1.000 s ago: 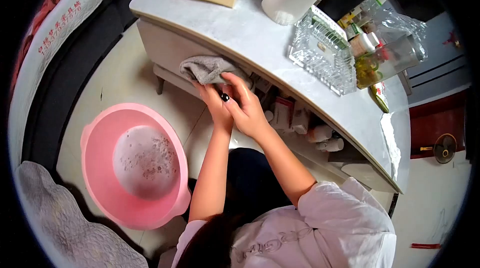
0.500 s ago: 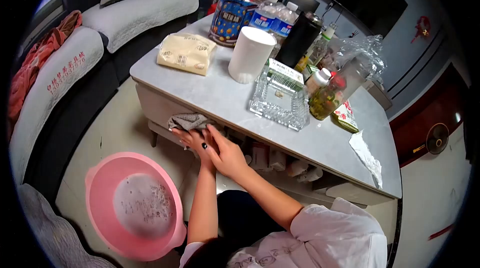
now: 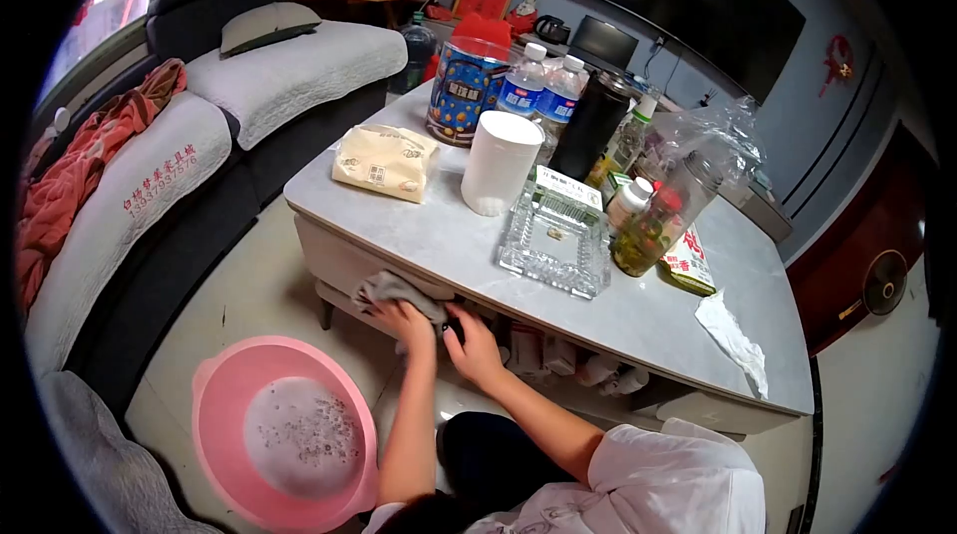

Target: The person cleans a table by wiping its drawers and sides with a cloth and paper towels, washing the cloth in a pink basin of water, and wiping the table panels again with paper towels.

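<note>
A crumpled grey cloth (image 3: pixel 384 289) lies against the drawer front of the coffee table, just below the tabletop. My left hand (image 3: pixel 409 325) is closed on its lower side, with part of the fingers hidden in the folds. Beside it, my right hand (image 3: pixel 476 347) has its bent fingers and dark-nailed thumb at the cloth's right end, gripping there. Down to the left, a pink basin (image 3: pixel 214 424) on the floor contains cloudy water with suds.
The coffee table (image 3: pixel 464 253) carries a tissue pack (image 3: pixel 386 163), a white cylinder (image 3: pixel 501 163), a glass ashtray (image 3: pixel 554 247), a black flask (image 3: pixel 590 125) and several bottles. A sofa (image 3: pixel 169 160) runs along the left. Packages sit on the shelf under the tabletop.
My right hand has come off my left wrist and moved to the cloth's right end. The cloth is more spread out to the right. The view has tilted up slightly.
</note>
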